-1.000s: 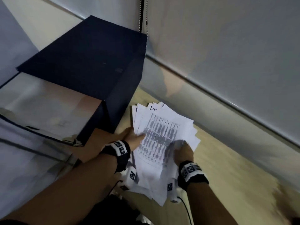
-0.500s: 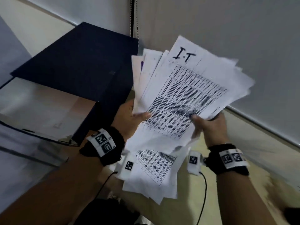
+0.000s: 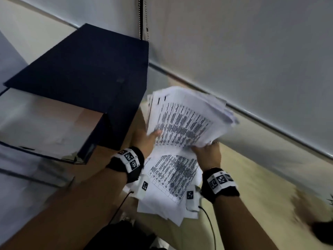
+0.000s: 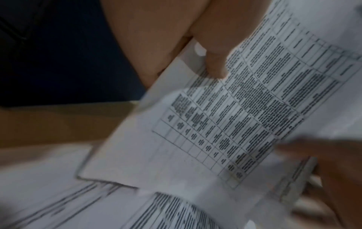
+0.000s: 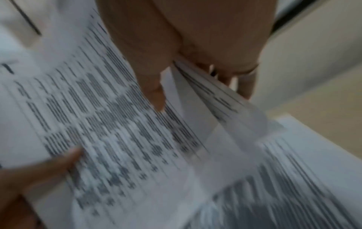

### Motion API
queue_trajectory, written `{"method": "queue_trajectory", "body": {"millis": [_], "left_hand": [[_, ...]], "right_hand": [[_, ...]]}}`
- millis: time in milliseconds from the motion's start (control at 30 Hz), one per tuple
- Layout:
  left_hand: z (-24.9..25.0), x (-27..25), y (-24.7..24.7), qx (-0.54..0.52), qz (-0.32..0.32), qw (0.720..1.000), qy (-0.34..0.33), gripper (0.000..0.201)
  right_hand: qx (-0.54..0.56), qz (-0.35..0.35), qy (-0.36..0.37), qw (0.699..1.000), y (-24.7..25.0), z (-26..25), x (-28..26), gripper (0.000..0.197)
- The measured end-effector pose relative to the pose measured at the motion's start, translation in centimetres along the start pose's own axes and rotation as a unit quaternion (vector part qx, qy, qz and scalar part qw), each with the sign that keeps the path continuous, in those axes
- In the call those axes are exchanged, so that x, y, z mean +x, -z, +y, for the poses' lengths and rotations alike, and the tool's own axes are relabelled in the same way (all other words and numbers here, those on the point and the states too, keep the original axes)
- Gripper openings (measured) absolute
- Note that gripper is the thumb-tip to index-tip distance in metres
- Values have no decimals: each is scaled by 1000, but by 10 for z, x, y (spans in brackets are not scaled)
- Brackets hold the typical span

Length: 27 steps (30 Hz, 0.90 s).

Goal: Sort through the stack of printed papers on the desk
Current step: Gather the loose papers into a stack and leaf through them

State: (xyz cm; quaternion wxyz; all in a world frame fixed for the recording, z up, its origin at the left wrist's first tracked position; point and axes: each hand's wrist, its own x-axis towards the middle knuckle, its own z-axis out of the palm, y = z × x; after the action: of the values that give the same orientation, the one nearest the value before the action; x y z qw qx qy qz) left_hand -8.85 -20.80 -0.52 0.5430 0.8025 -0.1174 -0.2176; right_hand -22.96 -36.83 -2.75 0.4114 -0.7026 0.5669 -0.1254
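Observation:
Both hands hold a thick sheaf of printed papers (image 3: 187, 120) above the desk, its sheets fanned and covered in dense tables. My left hand (image 3: 149, 141) pinches the sheaf's left edge, thumb (image 4: 215, 62) on top. My right hand (image 3: 209, 152) grips the lower right corner, thumb (image 5: 152, 86) on the top sheet and fingers under the bundle. More printed sheets (image 3: 171, 184) lie on the wooden desk (image 3: 252, 186) beneath my wrists. Both wrist views show the same tabled page (image 5: 98, 124), blurred by motion.
A dark blue box-like unit (image 3: 86, 73) stands close on the left, against the desk. A pale wall panel (image 3: 252, 60) runs behind the desk with a bead chain (image 3: 144, 18) hanging near the corner. A dark object (image 3: 322, 230) sits at the far right edge.
The sheaf rose off the desk to a steep tilt half a second ago; now it has dropped lower and lies flatter, top edge swung away toward the wall. Both hands kept their hold.

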Motion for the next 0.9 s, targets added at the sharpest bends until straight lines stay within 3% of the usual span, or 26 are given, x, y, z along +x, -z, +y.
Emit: {"method": "queue_trajectory", "body": {"millis": [67, 133, 267, 367, 467, 533, 567, 633, 767, 900], "left_hand": [[5, 10, 5, 21, 44, 998, -36, 49], [12, 18, 14, 57, 87, 990, -95, 53], [32, 19, 29, 82, 159, 966, -186, 24], [34, 18, 35, 69, 176, 965, -184, 19], [30, 19, 37, 56, 169, 969, -172, 19], [28, 20, 35, 59, 160, 973, -158, 19], [27, 20, 34, 54, 159, 974, -152, 18], [26, 20, 33, 41, 163, 975, -147, 18], [20, 20, 29, 6, 151, 982, -114, 23], [-3, 23, 21, 13, 115, 993, -37, 26]], "right_hand": [[-104, -3, -150, 983, -17, 24, -4, 110], [-163, -19, -209, 964, -39, 38, -16, 121], [-256, -24, -98, 961, -75, 56, -28, 112], [-289, -50, -22, 956, -74, 62, -23, 113], [-276, -76, -7, 958, -69, 65, -8, 123], [-240, -87, -40, 966, -70, 63, 0, 128], [-209, -92, -68, 971, -71, 61, 2, 121], [-163, -73, -100, 979, -72, 62, 4, 89], [-95, -57, -80, 991, -58, 60, -4, 26], [-72, -22, -18, 997, -11, 59, -5, 13]]}}
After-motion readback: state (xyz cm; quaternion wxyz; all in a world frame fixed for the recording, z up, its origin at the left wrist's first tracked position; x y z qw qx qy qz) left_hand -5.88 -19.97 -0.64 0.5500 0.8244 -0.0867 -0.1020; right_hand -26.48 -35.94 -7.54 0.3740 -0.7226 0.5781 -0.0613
